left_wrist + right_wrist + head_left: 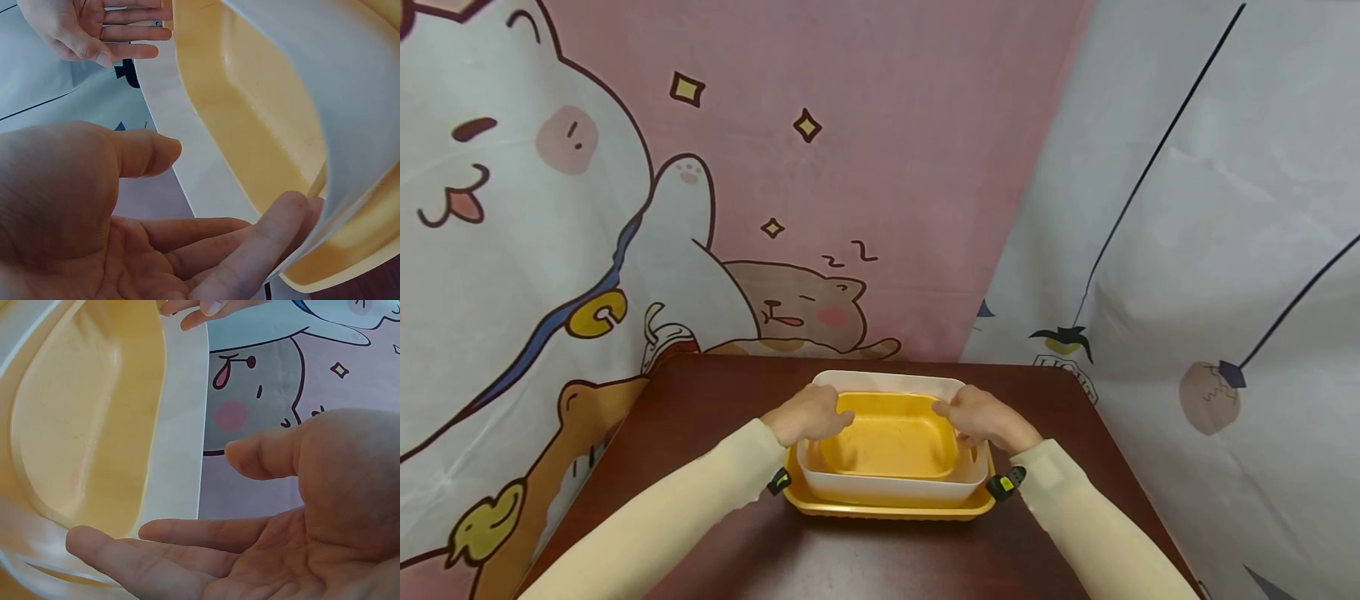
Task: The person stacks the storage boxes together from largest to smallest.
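Observation:
A white plastic basin (pixel 891 485) stands inside a larger yellow tray (pixel 887 510). Within the white basin sits a smaller yellow tray (pixel 887 442). At the left end my left hand (pixel 811 414) reaches over the white rim. Its fingers (pixel 250 262) are extended against the inside of the basin wall, thumb raised and apart. Opposite, my right hand (pixel 990 417) is at the right end, beside a slot in the white wall. Its fingers (pixel 156 569) extend to the small tray's rim, with the thumb held away. Whether they touch that rim, I cannot tell.
The nested containers rest on a dark reddish-brown table (pixel 715 400). A cloth with cartoon animals (pixel 880 167) hangs behind the table and along both sides. Each wrist wears a dark band (pixel 1006 483) with a small device.

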Motion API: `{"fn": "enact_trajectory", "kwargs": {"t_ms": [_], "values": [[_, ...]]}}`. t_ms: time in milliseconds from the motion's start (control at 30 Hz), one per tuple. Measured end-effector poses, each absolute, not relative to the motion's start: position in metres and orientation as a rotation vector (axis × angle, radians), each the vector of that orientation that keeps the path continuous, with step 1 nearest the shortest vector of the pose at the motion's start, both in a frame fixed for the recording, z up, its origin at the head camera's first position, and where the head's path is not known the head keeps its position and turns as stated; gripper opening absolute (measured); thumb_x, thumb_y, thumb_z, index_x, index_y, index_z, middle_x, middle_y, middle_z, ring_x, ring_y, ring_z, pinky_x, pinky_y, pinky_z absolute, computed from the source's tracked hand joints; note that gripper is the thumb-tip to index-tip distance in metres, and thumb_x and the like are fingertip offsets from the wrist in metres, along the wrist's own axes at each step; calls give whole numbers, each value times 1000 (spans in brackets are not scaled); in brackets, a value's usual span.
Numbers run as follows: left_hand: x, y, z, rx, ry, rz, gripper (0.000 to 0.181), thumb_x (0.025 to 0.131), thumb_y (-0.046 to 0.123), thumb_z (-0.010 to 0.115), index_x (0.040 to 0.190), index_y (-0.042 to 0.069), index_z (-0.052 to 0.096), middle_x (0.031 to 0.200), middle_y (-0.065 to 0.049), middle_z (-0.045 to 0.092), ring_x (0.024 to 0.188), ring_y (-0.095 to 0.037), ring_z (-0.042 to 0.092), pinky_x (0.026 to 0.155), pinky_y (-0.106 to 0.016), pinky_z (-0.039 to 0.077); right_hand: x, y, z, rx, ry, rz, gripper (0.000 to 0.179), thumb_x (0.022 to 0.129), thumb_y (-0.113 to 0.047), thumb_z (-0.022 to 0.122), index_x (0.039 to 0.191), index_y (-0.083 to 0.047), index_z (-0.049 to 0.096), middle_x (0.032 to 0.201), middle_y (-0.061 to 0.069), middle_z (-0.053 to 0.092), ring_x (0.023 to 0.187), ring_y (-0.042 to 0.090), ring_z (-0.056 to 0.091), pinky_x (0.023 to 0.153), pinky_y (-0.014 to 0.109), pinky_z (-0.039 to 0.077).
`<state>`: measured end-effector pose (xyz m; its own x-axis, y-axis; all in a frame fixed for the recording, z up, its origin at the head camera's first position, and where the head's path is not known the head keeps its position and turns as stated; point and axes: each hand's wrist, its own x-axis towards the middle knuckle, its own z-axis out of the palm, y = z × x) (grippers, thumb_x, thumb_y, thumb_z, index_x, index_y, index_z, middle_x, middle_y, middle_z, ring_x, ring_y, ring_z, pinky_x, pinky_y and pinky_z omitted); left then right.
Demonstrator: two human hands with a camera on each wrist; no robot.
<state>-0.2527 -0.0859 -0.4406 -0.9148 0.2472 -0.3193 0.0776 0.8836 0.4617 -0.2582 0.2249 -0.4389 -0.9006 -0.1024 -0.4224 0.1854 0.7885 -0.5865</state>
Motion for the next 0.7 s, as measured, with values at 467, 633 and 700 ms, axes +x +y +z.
{"fn": "enact_trajectory", "kwargs": {"t_ms": [467, 633, 700], "values": [[-244, -91, -437, 274, 2793, 747, 47, 117, 37, 69, 138, -4, 77, 131, -19, 80, 97, -25, 71, 95, -44, 67, -246, 230, -435, 107, 2553, -992, 55, 120, -39, 65, 149, 9, 68, 136, 24, 77, 106, 33, 76, 103, 48, 72], [-238, -95, -439, 315, 2818, 821, 50, 117, 34, 69, 150, -4, 72, 137, -20, 79, 84, -24, 74, 79, -39, 67, -242, 232, -434, 69, 2570, -1027, 53, 121, -38, 63, 146, 8, 71, 133, 23, 79, 108, 35, 79, 105, 51, 71], [-235, -97, -438, 338, 2839, 838, 48, 117, 32, 69, 149, -3, 73, 136, -21, 80, 90, -26, 79, 79, -40, 68, -241, 234, -435, 45, 2574, -1050, 53, 122, -38, 62, 147, 7, 71, 136, 23, 79, 112, 36, 82, 106, 52, 71]]}}
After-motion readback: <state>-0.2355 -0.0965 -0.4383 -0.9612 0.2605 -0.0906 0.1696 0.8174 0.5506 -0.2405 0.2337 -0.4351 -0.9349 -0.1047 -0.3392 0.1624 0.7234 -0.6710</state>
